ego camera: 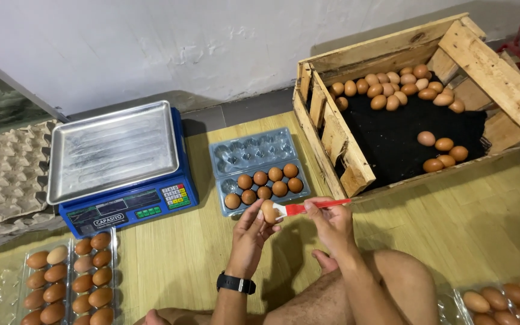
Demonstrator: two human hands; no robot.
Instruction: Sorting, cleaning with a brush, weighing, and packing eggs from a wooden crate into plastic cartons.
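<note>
Now left hand holding egg, right hand brush

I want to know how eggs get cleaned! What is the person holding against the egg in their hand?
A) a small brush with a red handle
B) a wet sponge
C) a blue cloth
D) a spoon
A: the right hand holds a small brush with a red handle, its pale bristles touching the brown egg held up by the left hand.

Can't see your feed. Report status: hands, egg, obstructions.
Left hand holds brown egg. Right hand holds red-handled brush, bristles on egg. Clear plastic egg carton just beyond, part filled. Nothing obstructing.
</note>
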